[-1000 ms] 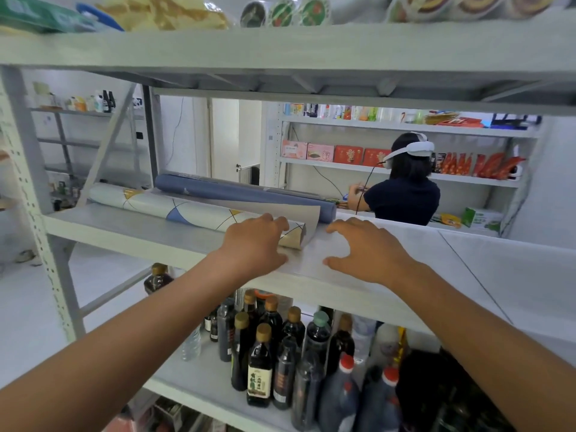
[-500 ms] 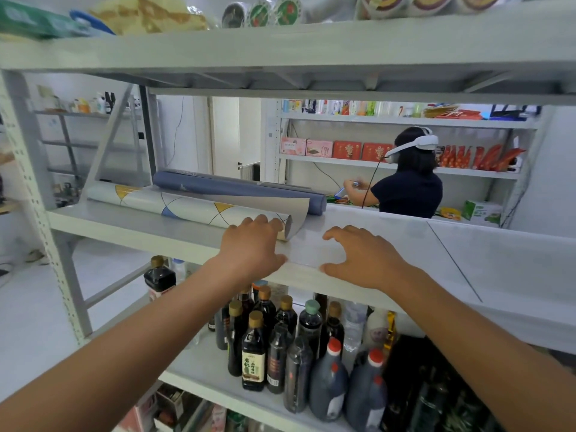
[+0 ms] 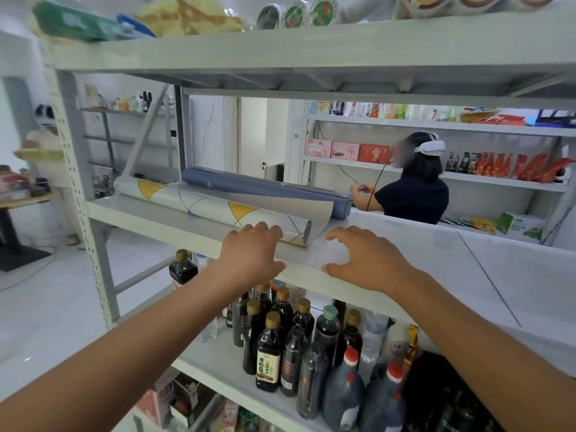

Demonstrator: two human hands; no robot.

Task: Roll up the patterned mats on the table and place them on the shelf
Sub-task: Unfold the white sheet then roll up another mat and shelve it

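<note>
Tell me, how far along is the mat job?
Done: the blue roll and the patterned roll lie on the shelf. In hand: the left hand touches the patterned roll, whose flap stands loose; the right hand rests on the shelf. Left: perhaps that flap; other mats unseen.

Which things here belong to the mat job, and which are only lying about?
Job: patterned mat, blue mat, shelf, left hand, right hand.
Lying about: bottles, green box, yellow bag.
</note>
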